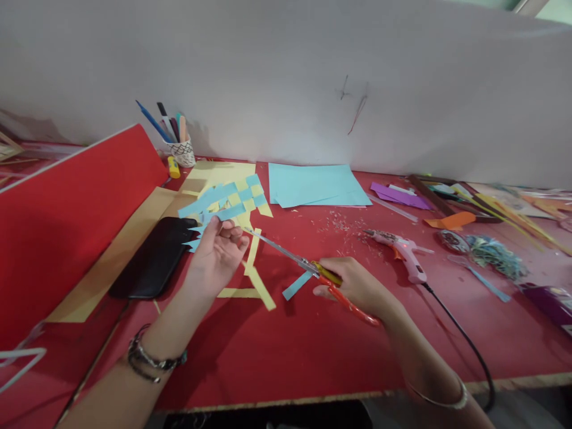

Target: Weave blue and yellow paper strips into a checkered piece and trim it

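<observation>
My left hand (221,253) is closed on a woven piece of blue and yellow paper strips (241,196), pinching its lower edge between thumb and fingers. Jagged blue strip ends stick out to the left of the thumb. In my right hand (351,283) is a pair of scissors (308,267) with red and yellow handles, its blades pointing up and left toward the weave. The blade tips lie close to the left fingers; whether they touch the paper I cannot tell. Below them, cut yellow strips (261,287) and a short blue strip (297,285) lie on the table.
A black phone (154,259) lies left of my left hand, by a red board (80,220). Behind stand a pen cup (182,152) and blue sheets (317,183). A pink glue gun (402,253) with a black cord (465,333) lies to the right.
</observation>
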`<action>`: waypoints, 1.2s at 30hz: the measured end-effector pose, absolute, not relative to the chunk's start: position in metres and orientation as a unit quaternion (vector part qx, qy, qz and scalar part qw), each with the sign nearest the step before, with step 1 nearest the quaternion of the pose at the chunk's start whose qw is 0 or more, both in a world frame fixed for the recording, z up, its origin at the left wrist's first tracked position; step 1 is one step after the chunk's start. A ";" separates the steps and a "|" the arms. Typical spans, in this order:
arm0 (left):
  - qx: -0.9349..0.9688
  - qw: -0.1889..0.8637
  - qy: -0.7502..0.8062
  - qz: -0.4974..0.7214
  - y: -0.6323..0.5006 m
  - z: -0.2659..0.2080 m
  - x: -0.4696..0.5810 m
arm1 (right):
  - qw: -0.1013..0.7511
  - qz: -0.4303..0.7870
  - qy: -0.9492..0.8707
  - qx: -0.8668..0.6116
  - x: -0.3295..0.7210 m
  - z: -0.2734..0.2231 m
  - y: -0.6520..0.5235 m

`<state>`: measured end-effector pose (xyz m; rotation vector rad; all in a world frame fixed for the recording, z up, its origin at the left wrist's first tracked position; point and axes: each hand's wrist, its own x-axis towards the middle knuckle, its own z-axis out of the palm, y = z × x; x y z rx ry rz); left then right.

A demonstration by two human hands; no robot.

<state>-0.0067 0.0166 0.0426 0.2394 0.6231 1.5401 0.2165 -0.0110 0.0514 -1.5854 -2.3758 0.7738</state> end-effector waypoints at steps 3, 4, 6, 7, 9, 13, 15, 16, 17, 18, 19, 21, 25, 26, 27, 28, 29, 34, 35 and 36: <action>0.060 0.670 0.264 0.691 0.020 0.044 -0.011 | 0.100 0.241 -0.792 -0.551 0.218 0.050 -0.009; 0.050 0.667 0.263 0.696 0.022 0.045 -0.013 | 0.108 0.235 -0.788 -0.558 0.219 0.049 -0.009; 0.050 0.656 0.268 0.704 0.025 0.045 -0.016 | 0.140 0.232 -0.776 -0.570 0.221 0.046 -0.007; 0.066 0.645 0.277 0.709 0.026 0.045 -0.017 | 0.164 0.235 -0.767 -0.575 0.222 0.044 -0.006; 0.143 0.592 0.313 0.729 0.026 0.042 -0.017 | 0.224 0.251 -0.739 -0.584 0.223 0.040 -0.004; 0.325 0.460 0.369 0.739 0.015 0.035 -0.015 | 0.336 0.371 -0.652 -0.570 0.219 0.034 -0.005; 0.475 0.399 0.397 0.676 0.007 0.033 -0.013 | 0.369 0.438 -0.623 -0.533 0.214 0.033 -0.008; 0.510 0.397 0.400 0.650 0.004 0.033 -0.011 | 0.384 0.463 -0.614 -0.512 0.211 0.032 -0.009; 0.543 0.397 0.402 0.622 0.002 0.033 -0.010 | 0.398 0.484 -0.606 -0.491 0.209 0.030 -0.010; 0.564 0.407 0.401 0.596 0.000 0.032 -0.008 | 0.409 0.504 -0.597 -0.471 0.206 0.029 -0.011; 0.579 0.421 0.400 0.572 -0.001 0.031 -0.006 | 0.417 0.520 -0.589 -0.457 0.204 0.027 -0.012; 0.611 0.432 0.403 0.526 0.000 0.029 -0.001 | 0.425 0.541 -0.573 -0.446 0.200 0.024 -0.013; 0.690 0.385 0.390 0.473 0.002 0.022 0.004 | 0.458 0.552 -0.517 -0.467 0.195 0.019 -0.011; 0.715 0.361 0.379 0.464 0.002 0.020 0.004 | 0.472 0.555 -0.501 -0.468 0.194 0.018 -0.011; 0.737 0.335 0.369 0.457 0.003 0.019 0.005 | 0.486 0.556 -0.486 -0.467 0.194 0.018 -0.011; 0.756 0.307 0.361 0.452 0.003 0.018 0.005 | 0.500 0.557 -0.473 -0.465 0.194 0.017 -0.010; 0.771 0.274 0.356 0.452 0.003 0.017 0.005 | 0.510 0.557 -0.464 -0.462 0.194 0.018 -0.010; 0.799 0.100 0.382 0.453 0.009 0.008 0.004 | 0.513 0.580 -0.457 -0.438 0.194 0.021 -0.012; 0.814 0.085 0.385 0.427 0.011 0.005 0.003 | 0.514 0.582 -0.458 -0.434 0.194 0.022 -0.012; 0.833 0.079 0.384 0.391 0.012 0.002 0.002 | 0.515 0.583 -0.458 -0.430 0.195 0.022 -0.012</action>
